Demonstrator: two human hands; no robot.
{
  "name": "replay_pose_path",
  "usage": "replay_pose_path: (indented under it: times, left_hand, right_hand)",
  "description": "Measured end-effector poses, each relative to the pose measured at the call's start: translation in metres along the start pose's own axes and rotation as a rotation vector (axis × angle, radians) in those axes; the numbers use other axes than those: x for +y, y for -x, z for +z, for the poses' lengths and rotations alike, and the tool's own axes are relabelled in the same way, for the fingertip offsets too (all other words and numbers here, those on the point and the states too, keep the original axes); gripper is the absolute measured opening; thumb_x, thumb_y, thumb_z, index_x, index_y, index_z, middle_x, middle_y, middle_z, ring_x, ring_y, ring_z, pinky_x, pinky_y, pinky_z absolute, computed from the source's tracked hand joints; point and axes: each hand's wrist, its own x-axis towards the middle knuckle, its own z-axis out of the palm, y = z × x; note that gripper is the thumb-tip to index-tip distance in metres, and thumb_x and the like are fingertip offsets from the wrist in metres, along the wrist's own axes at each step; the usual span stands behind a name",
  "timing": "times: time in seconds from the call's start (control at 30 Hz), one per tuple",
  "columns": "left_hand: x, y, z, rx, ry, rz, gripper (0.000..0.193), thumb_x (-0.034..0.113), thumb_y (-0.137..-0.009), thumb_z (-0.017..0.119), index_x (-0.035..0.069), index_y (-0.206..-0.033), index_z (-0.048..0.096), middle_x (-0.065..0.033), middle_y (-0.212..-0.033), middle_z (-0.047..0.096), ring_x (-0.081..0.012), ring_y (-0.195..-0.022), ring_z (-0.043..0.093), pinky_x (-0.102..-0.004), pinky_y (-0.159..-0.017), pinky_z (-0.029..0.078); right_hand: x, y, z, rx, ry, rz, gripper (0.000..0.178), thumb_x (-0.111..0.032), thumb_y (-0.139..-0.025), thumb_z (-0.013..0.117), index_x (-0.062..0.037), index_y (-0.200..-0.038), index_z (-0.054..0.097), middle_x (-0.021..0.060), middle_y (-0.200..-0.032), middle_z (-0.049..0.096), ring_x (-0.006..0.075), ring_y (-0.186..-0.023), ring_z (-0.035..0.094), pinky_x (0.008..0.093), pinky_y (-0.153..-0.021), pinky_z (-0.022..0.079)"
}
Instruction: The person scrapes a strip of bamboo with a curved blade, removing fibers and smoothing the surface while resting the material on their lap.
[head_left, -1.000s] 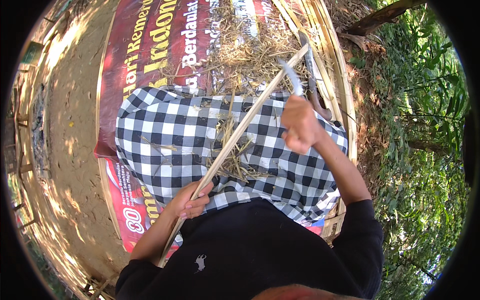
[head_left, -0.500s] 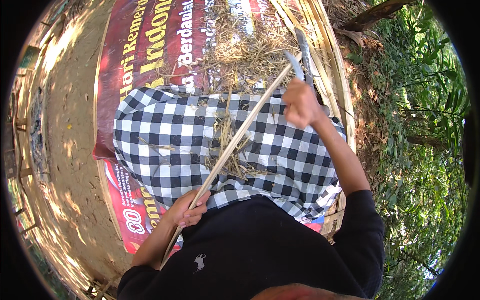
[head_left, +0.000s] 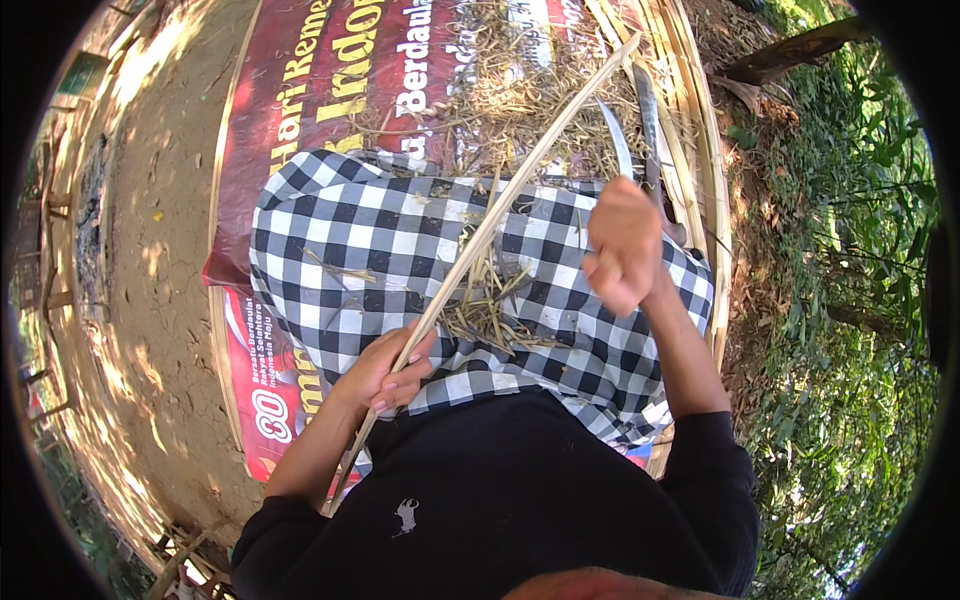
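Above red banner [head_left: 250,185], gripped strip [head_left: 474,247] across checked cloth [head_left: 400,225] in left fingers [head_left: 405,375], seemingly for steadiness, and knife [head_left: 618,140] in right fingers [head_left: 606,272]

The cloth [head_left: 345,235] is checked black, white and grey; the shirt [head_left: 520,480] is black with a pale grey motif [head_left: 406,514]. The red banner [head_left: 250,140] bears yellow and white lettering [head_left: 413,62]. The bamboo strip [head_left: 487,233] is cream, the knife blade [head_left: 619,140] silvery.
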Motion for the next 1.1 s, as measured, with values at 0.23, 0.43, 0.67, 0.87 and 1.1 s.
replay_pose_path:
  times: [0.23, 0.43, 0.67, 0.87, 1.1]
  left_hand:
    - [0.029, -0.046, 0.022, -0.146, -0.026, 0.020, 0.045, 0.043, -0.110, 0.023, 0.011, -0.085, 0.042, 0.0037, -0.045, 0.034, -0.0089, -0.024, 0.034, -0.0208, -0.021, 0.027]
    - [0.024, -0.066, 0.018, -0.372, 0.233, -0.128, 0.041, 0.038, -0.111, 0.021, 0.011, -0.087, 0.041, 0.0026, -0.046, 0.037, -0.0106, -0.024, 0.037, -0.0229, -0.019, 0.028]
    - [0.009, -0.079, 0.015, -0.425, 0.379, -0.193, 0.038, 0.034, -0.110, 0.020, 0.009, -0.091, 0.042, -0.0014, -0.047, 0.042, -0.0146, -0.026, 0.043, -0.0268, -0.020, 0.032]
    - [0.004, -0.079, 0.013, -0.581, 0.462, -0.240, 0.037, 0.030, -0.111, 0.017, 0.008, -0.092, 0.041, -0.0021, -0.051, 0.046, -0.0154, -0.029, 0.048, -0.0273, -0.022, 0.035]
    - [0.004, -0.071, 0.005, -0.676, 0.571, -0.184, 0.034, 0.031, -0.110, 0.020, 0.008, -0.093, 0.039, -0.0030, -0.054, 0.051, -0.0144, -0.031, 0.050, -0.0267, -0.023, 0.038]
  right_hand:
    - [-0.083, 0.005, 0.050, -0.081, -0.234, -0.103, 0.021, -0.021, -0.049, 0.061, -0.0093, -0.055, 0.044, 0.0048, -0.055, 0.039, 0.0251, -0.051, 0.040, 0.0365, -0.055, 0.034]
    - [-0.095, 0.013, 0.075, -0.146, -0.351, -0.240, 0.018, -0.018, -0.052, 0.060, -0.0086, -0.054, 0.044, 0.0053, -0.056, 0.041, 0.0244, -0.051, 0.043, 0.0354, -0.054, 0.036]
    - [-0.084, 0.007, 0.067, -0.144, -0.389, -0.172, 0.016, -0.019, -0.050, 0.059, -0.0076, -0.054, 0.049, 0.0074, -0.056, 0.047, 0.0268, -0.054, 0.049, 0.0358, -0.059, 0.043]
    - [-0.037, 0.005, 0.040, -0.147, -0.160, -0.171, 0.021, -0.022, -0.049, 0.058, -0.0104, -0.052, 0.040, 0.0053, -0.053, 0.040, 0.0266, -0.050, 0.041, 0.0372, -0.054, 0.035]
    - [-0.039, 0.018, 0.035, -0.251, -0.208, -0.153, 0.022, -0.022, -0.044, 0.057, -0.0094, -0.052, 0.040, 0.0068, -0.053, 0.039, 0.0282, -0.051, 0.041, 0.0370, -0.055, 0.035]
